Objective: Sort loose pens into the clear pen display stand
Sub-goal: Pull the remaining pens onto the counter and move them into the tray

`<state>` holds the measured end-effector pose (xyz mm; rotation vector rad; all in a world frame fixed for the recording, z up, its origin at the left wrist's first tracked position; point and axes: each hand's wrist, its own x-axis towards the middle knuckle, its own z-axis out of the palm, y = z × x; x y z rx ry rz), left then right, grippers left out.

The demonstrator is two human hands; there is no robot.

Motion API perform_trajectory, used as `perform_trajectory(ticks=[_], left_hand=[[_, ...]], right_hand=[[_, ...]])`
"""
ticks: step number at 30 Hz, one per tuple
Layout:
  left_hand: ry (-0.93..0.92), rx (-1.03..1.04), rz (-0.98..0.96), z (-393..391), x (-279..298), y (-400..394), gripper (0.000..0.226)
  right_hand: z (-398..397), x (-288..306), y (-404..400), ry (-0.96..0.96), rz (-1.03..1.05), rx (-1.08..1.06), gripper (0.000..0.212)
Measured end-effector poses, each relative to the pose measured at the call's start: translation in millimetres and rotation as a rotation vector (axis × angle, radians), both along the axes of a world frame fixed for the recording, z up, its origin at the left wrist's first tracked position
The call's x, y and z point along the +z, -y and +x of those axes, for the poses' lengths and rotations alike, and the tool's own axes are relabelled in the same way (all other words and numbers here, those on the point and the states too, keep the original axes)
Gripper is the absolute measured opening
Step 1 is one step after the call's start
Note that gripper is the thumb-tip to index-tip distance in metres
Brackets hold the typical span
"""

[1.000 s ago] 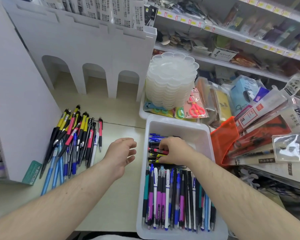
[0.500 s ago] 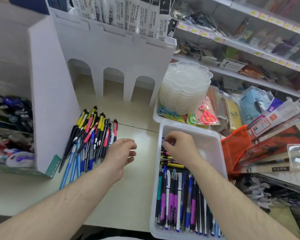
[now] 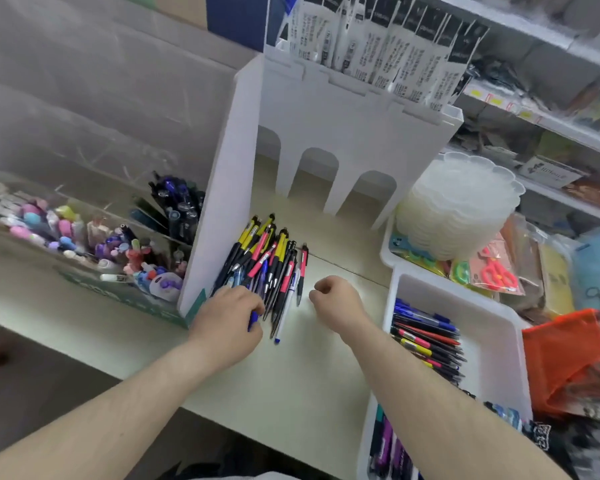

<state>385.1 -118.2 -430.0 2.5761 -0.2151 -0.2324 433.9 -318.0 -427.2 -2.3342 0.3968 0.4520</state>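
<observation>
Right hand (image 3: 336,299) left tray (image 3: 499,327).

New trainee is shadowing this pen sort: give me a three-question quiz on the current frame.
1. True or false: the left hand is on the loose pen pile on the counter.
2. Which best describes the right hand? A) inside the white tray B) over the counter, fingers curled, nothing seen in it C) holding scissors
3. Fill in: the white tray of pens lies to the ____ of the right hand.

Key: 1 true; 2 B; 3 right
</observation>
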Motion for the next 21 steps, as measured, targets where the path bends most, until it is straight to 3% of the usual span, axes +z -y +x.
perform_trajectory(ticks=[4,8,10,12,21], left_hand=[[-0.066,-0.002,0.146,-10.1,-2.8,-15.0,0.026],[-0.272,0.026,0.298,-15.0,6.7,-22.3,0.026],[-0.335,0.003,0.358,-16.4,6.7,-23.1,0.027],[-0.350,-0.001,0.371,-16.4,3.2,-24.2,0.028],[-0.185,-0.010,0.209,0.3,-10.5,-17.2,0.030]], right_hand=[[21.3,-6.2,-24.8,-0.030,0.015,-0.090,0.030],[34.7,-11.6,-45.7,-0.167,-0.078,-0.066,0.087],[38.1,-13.9,-51.3,-0.185,-0.162,-0.031,0.100],[40.5,-16.8,-52.3,-0.176,-0.188,-0.015,0.099],[39.6,-13.8,-42.7,-0.168,-0.183,0.004,0.045]])
